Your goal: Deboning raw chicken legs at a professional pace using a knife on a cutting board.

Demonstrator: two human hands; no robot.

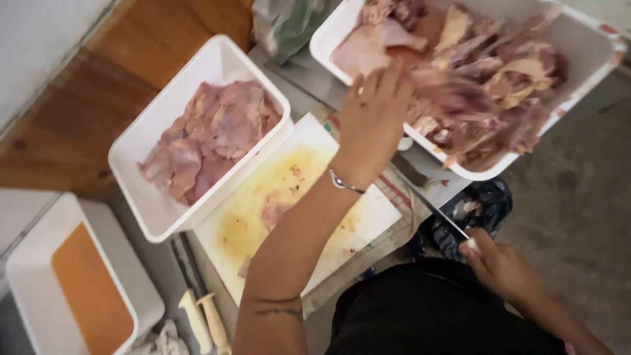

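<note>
The left hand point(373, 117) reaches far across the surface point(309, 75) into the far right tub point(585, 46), a white tub heaped with raw chicken pieces point(486, 85). Its fingers are spread and bent over the near left part of the heap, touching the meat; motion blur hides whether they have closed on a piece. A thin bracelet point(343, 183) circles the wrist.

The right hand point(499, 266) sits near and to the right, by the person's black clothing, closed around the handle of a knife point(437, 210). The blade runs up and left from the hand toward the near edge of the far right tub.

Under the left forearm lies a white cutting board point(276, 197), stained yellow, with a small scrap of meat on it. Just left of the board stands a second white tub point(158, 217) holding pinkish, cleaner-looking chicken point(210, 135). At the near left corner is a third white tub point(39, 263), with only an orange bottom showing inside. Two pale-handled tools point(205, 322) lie near the board's near left corner, beside a crumpled cloth point(161, 342). A dark bag point(476, 207) sits below the far right tub.
</note>
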